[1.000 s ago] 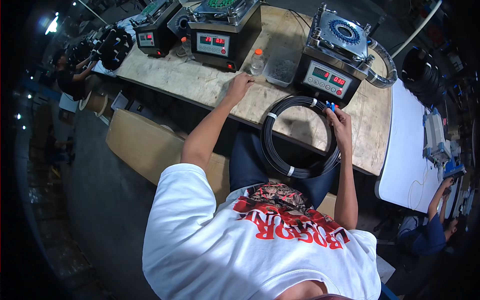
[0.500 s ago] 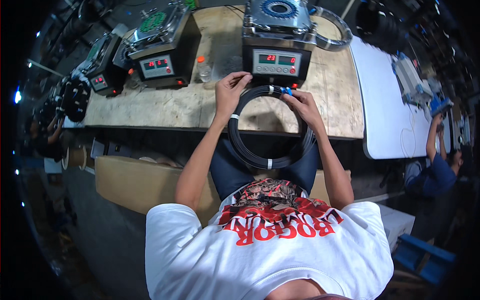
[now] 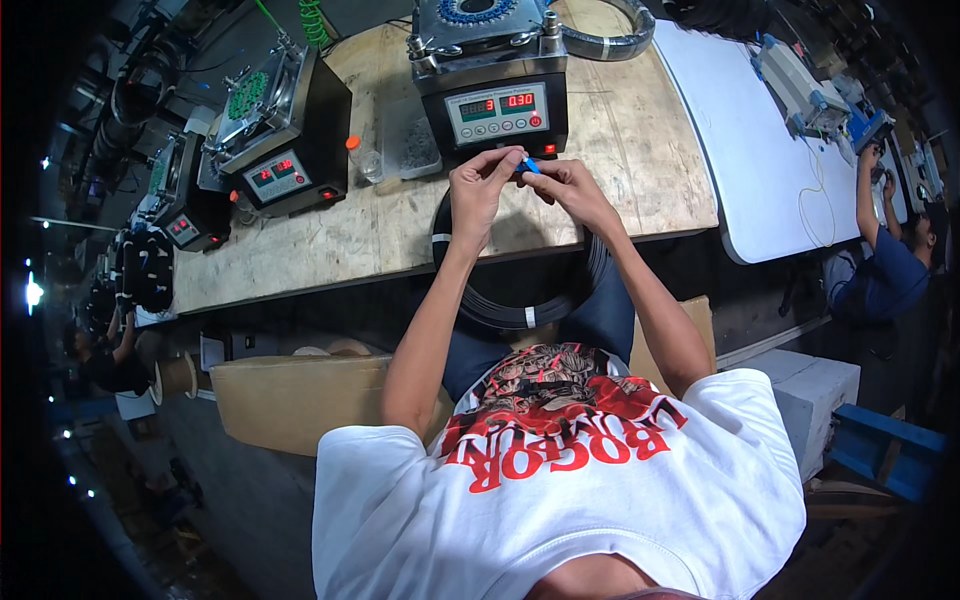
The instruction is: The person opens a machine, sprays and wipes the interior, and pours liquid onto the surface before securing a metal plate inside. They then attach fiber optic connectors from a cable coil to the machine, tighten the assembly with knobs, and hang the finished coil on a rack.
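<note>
My left hand (image 3: 478, 203) and my right hand (image 3: 573, 192) meet over the table's front part, just in front of the middle machine. Both pinch a small blue connector (image 3: 532, 166) between thumb and fingers, the left at its left end and the right at its right end. The fingers hide part of it. Below the hands, a coil of black cable (image 3: 515, 316) bound with white ties (image 3: 530, 317) rests against the table edge and my lap. My hands and forearms cover the coil's upper part.
A black machine with a lit red display (image 3: 497, 112) stands ahead; similar machines (image 3: 278, 176) stand to the left. Near them are an orange-capped bottle (image 3: 366, 160) and a clear tray (image 3: 413, 150). A wrapped coil (image 3: 612, 45) lies behind. Another person (image 3: 878, 262) works at the white table (image 3: 745, 190).
My left hand has moved from beside the coil's top to the blue connector, and my hands are now together. The view has shifted, and the middle machine's display has changed.
</note>
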`<state>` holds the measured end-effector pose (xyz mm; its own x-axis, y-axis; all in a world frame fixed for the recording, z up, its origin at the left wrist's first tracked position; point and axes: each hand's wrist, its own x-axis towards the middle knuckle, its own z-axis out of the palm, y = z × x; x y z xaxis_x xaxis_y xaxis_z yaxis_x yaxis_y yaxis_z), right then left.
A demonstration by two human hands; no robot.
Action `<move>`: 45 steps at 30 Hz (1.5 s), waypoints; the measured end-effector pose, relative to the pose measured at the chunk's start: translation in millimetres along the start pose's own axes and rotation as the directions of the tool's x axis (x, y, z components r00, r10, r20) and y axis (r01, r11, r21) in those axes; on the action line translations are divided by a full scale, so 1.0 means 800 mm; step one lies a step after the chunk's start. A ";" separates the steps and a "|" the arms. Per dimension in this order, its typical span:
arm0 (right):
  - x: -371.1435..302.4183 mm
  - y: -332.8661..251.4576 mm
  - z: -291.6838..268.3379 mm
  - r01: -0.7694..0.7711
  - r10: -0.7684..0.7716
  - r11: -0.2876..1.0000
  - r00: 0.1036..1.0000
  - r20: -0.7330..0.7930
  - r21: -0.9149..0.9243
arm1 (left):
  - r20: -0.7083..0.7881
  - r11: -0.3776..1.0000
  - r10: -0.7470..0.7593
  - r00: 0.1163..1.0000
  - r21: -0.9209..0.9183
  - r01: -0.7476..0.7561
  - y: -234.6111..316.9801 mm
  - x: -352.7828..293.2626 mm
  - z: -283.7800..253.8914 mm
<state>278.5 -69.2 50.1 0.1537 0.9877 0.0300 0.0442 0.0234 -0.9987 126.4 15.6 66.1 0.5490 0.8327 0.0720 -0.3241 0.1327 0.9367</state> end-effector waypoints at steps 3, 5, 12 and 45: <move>-0.001 -0.001 0.002 0.001 -0.001 1.000 1.000 -0.017 0.014 | -0.001 0.999 0.017 1.000 0.027 -0.017 -0.001 0.000 -0.003; -0.003 -0.005 0.000 -0.028 0.028 1.000 1.000 -0.005 0.001 | 0.014 0.999 0.010 1.000 0.048 -0.011 0.003 0.001 -0.002; -0.001 -0.006 0.002 -0.033 0.033 0.999 0.999 0.018 0.027 | 0.034 0.996 0.034 0.999 0.086 -0.037 0.011 0.002 -0.007; 0.016 -0.015 -0.002 0.046 -0.046 0.995 0.999 0.000 0.089 | 0.228 0.915 0.042 0.973 0.383 -0.129 -0.003 0.006 -0.051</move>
<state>281.5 -56.8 62.3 0.1515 0.9855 0.0761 -0.0372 0.0826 -0.9959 98.2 40.8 50.2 0.6962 0.6930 0.1874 -0.0725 -0.1918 0.9788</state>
